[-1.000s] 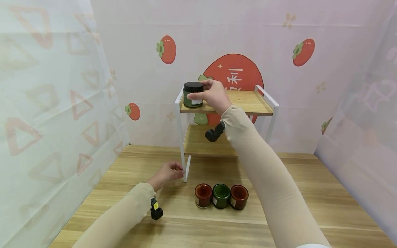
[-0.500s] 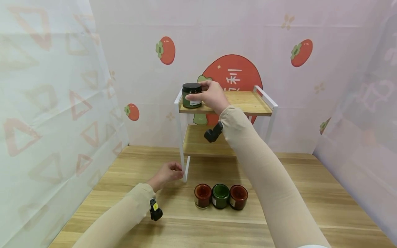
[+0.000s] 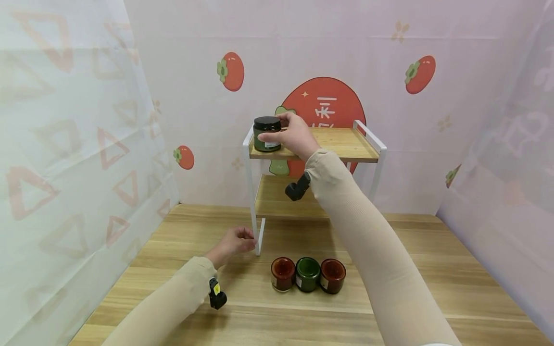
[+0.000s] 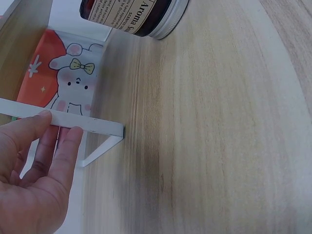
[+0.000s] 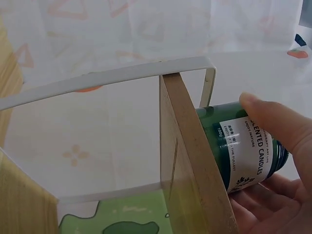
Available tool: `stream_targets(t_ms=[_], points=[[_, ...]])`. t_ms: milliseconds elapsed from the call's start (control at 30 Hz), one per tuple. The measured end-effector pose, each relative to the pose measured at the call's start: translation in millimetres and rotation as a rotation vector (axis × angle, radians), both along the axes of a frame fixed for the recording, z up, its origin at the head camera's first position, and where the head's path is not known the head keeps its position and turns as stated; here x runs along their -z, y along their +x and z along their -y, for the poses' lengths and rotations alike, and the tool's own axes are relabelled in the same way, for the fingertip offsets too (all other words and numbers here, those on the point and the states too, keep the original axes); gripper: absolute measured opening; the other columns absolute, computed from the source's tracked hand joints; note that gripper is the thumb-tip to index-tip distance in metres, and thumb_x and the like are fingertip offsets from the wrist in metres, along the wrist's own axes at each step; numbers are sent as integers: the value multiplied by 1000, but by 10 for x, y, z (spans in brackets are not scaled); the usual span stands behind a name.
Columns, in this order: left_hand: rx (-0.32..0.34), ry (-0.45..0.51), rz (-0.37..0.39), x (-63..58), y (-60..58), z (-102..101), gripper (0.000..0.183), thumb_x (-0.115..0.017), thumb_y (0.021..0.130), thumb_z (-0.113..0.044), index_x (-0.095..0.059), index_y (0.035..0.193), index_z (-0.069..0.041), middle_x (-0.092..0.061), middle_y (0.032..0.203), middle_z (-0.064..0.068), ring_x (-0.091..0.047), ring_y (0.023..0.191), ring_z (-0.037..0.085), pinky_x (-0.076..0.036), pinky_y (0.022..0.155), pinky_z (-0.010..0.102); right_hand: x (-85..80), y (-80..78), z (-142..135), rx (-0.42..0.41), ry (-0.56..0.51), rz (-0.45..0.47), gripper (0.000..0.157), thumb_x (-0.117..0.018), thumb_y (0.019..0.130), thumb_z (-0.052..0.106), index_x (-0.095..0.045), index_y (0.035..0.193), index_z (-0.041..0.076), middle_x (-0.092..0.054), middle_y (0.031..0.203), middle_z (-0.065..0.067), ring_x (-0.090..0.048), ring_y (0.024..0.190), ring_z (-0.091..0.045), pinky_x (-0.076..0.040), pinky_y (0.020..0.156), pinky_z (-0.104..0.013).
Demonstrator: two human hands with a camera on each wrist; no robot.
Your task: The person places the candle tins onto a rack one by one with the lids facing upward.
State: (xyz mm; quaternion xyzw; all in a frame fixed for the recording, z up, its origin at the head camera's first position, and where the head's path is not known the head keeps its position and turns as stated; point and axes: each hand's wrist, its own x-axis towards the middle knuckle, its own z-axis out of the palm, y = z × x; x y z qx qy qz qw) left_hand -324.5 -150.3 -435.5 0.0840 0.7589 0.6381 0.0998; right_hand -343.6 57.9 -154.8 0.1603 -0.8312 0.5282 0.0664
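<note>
My right hand grips a green scented candle jar with a black lid, thumb on the near side and fingers behind. The jar stands upright on the left end of the rack's top board, as seen in the head view. Low at the left, my left hand pinches the rack's white front leg near its foot. On the table before the rack, three jars stand in a row: a red jar, a green jar and another red jar.
A lower wooden shelf sits under the top board. White side rails border the top, the right rail being in full view. Patterned cloth walls enclose the wooden table at the back and sides.
The head view has shifted very slightly. Both hands keep their places, the right on the green candle jar and the left at the rack leg.
</note>
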Motion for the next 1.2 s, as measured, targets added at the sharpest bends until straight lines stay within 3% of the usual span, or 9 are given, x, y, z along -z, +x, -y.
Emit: stream_targets(t_ms=[200, 333, 733, 1067, 1200], points=[[-13, -3, 2, -4, -13, -9, 11, -64, 88, 5, -57, 97, 6, -60, 88, 8, -63, 80, 14, -58, 78, 29, -16, 16, -3, -42, 25, 3, 84, -81, 79, 29, -34, 146, 12, -50, 136, -10, -50, 122, -20, -42, 104, -36], [-9, 2, 5, -14, -8, -9, 12, -62, 89, 6, -56, 98, 8, -60, 89, 9, -63, 81, 15, -58, 80, 31, -29, 15, -22, -21, 37, 0, 87, -81, 79, 31, -32, 148, 14, -49, 140, -8, -48, 127, -19, -41, 106, -35], [-11, -31, 7, -31, -3, 14, 11, -64, 89, 3, -56, 96, 3, -60, 90, 8, -63, 83, 15, -58, 79, 32, -60, 21, -158, -47, 23, -37, 80, -79, 81, 31, -37, 147, 17, -47, 144, -6, -47, 131, -18, -45, 105, -34], [-13, 3, 14, -23, -19, 11, 10, -64, 88, 5, -56, 93, 2, -59, 88, 8, -63, 82, 15, -58, 79, 30, -47, 48, -262, -66, 18, -57, 79, -79, 81, 33, -38, 147, 18, -47, 145, -4, -49, 129, -19, -44, 105, -36], [-5, 15, 10, -33, -1, 10, 11, -64, 88, 6, -56, 95, 3, -58, 89, 8, -64, 87, 20, -58, 81, 30, -46, 71, -300, -58, 22, -61, 76, -78, 81, 33, -40, 146, 21, -48, 145, -3, -50, 129, -18, -44, 105, -38]])
